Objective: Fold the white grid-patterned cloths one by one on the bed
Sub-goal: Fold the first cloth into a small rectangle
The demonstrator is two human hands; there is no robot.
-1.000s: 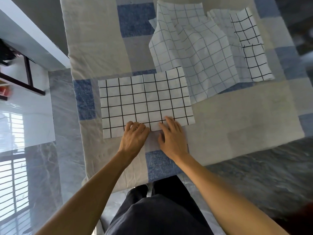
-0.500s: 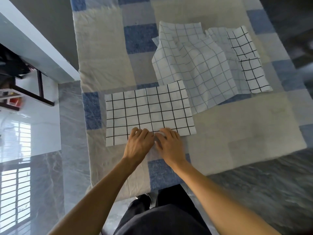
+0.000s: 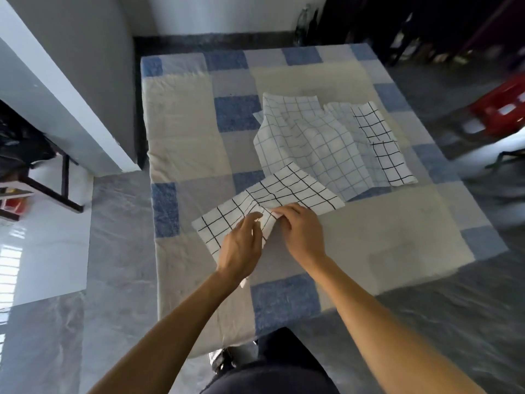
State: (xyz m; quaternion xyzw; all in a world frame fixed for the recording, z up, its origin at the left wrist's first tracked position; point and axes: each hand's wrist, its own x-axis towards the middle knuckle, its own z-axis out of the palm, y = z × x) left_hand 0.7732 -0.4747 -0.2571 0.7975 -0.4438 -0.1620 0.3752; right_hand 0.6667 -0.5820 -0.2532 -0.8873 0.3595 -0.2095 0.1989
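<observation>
Cloth (image 3: 272, 194): we see it near the bed's (image 3: 181, 132) front edge, its middle bunched and lifted, both ends on the cover.
Left hand (image 3: 241, 250): our fingers pinch the cloth's near edge.
Right hand (image 3: 302, 233): our fingers curl shut on the same bunched fold, just beside the left.
Pile (image 3: 318, 137): unfolded cloths lie behind, touching ours.
</observation>
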